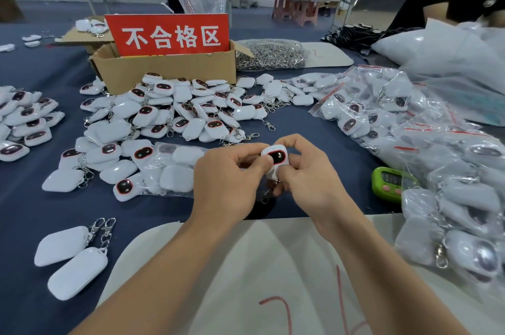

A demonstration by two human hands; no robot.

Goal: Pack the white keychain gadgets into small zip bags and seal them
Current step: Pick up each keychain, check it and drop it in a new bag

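White sheet at near edge, both hands pinching one gadget, piles close beyond

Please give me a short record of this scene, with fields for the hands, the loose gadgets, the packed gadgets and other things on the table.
held item: white keychain gadget, dark face up
left hand: fingers pinch the gadget
right hand: fingers curl round the gadget
loose gadgets: heap on the blue table, in front of the cardboard box
bagged gadgets: heap at the right
red sign: stands in the box
green timer: right of the hands
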